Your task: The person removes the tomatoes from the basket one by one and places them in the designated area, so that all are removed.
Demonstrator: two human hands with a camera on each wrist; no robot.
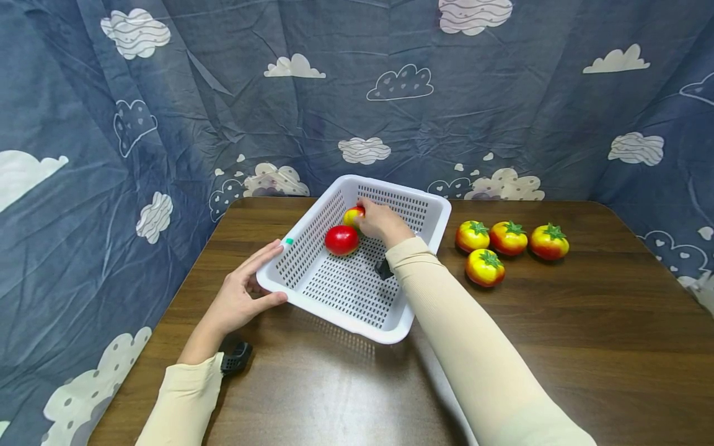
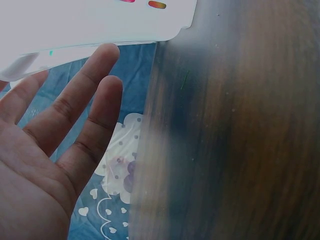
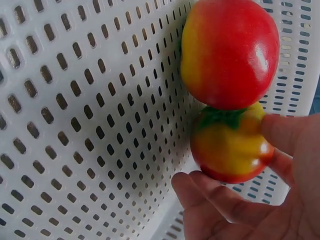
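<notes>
A white perforated plastic basket (image 1: 346,297) sits at an angle on the table. My left hand (image 1: 240,291) rests against its left corner, fingers spread along the left rim and thumb at the front rim. In the left wrist view the fingers are mostly straight, fingertips touching the basket's edge. Inside the basket, my right hand (image 1: 385,223) pinches a yellow-red toy tomato (image 3: 227,140) with a green leafy top, between thumb and fingers. Against it lies a redder toy tomato (image 1: 342,240), its leafy top mostly turned away.
On the table right of the basket lie several yellow-red toy tomatoes (image 1: 509,238) with green tops. The brown wooden table (image 1: 602,322) ends at a blue cloud-patterned cloth (image 1: 346,111). A black device (image 1: 237,358) is at the left wrist.
</notes>
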